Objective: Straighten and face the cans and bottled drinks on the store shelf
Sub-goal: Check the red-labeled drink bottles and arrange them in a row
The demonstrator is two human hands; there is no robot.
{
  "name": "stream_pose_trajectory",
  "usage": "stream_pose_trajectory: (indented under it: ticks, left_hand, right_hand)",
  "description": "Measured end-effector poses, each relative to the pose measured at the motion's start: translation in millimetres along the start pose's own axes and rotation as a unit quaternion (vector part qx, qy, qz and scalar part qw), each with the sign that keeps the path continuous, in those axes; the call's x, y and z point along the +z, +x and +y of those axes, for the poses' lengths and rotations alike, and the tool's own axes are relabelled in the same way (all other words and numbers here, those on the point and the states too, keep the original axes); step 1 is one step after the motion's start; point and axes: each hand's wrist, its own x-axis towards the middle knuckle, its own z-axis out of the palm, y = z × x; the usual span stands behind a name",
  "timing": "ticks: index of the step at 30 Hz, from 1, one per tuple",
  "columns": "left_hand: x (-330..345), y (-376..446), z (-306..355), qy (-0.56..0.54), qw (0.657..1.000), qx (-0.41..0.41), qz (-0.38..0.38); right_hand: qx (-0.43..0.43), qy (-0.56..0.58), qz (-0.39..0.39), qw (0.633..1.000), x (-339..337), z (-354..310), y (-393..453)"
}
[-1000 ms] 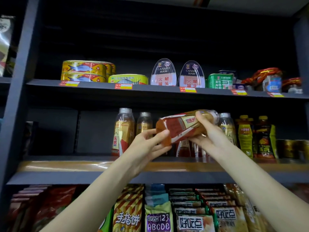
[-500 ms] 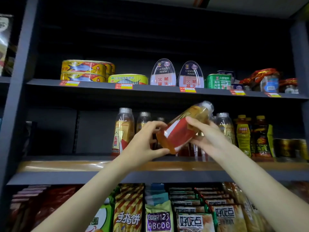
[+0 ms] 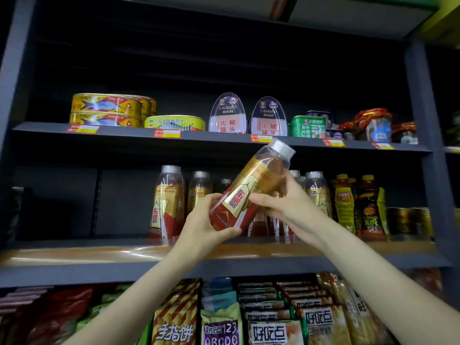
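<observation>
A gold-and-red drink bottle with a grey cap is in both my hands, tilted with its cap up to the right, in front of the middle shelf. My left hand grips its red base from below. My right hand holds its middle from the right side, thumb across the label. Its label faces me. Matching bottles stand upright on the middle shelf behind, with more partly hidden by my right hand.
Yellow-capped drink bottles and dark cans stand at the shelf's right. Fish tins, ham tins and a green tin line the upper shelf. Snack packs fill the lower shelf. The middle shelf's left part is bare.
The bottle has swung from nearly lying flat to steeply tilted, cap rising up and right, and it has turned so that its label faces me. Both hands kept hold and shifted their grip.
</observation>
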Motion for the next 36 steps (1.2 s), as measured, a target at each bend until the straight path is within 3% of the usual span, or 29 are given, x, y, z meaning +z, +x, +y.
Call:
stream_pose_trajectory:
  ticks: [3,7,12,15,18,21,24,28,33,36]
  left_hand:
    - [12,-2,-3,0.107,0.989,0.051,0.088]
    - [13,1,-6,0.131,0.987,0.060,0.075]
    - [-2,12,-23,0.224,0.966,0.128,0.021]
    - [-2,16,-33,0.263,0.956,0.126,0.030]
    - [-3,22,-48,0.348,0.927,0.138,0.018]
    - [-4,36,-61,0.418,0.898,0.137,0.007]
    - [1,43,-65,0.379,0.920,0.097,0.010]
    - [5,46,-70,0.359,0.929,0.089,0.000]
    - [4,44,-71,0.395,0.912,0.108,0.004]
    - [5,43,-72,0.457,0.880,0.127,0.029]
  right_hand:
    - [0.030,0.015,0.019,0.999,6,6,2]
    - [0.004,0.027,0.057,0.998,1,12,2]
    - [-0.132,-0.193,0.057,0.970,-7,11,0]
    - [-0.148,-0.229,0.052,0.961,-11,17,4]
    - [-0.138,-0.240,0.065,0.959,-16,15,16]
    - [-0.127,-0.325,0.048,0.936,-20,9,33]
    - [-0.128,-0.378,0.004,0.917,-19,14,44]
    - [-0.068,-0.358,0.006,0.931,-15,41,59]
    - [-0.045,-0.442,-0.022,0.896,-10,64,77]
    - [-0.058,-0.499,-0.035,0.864,-3,65,82]
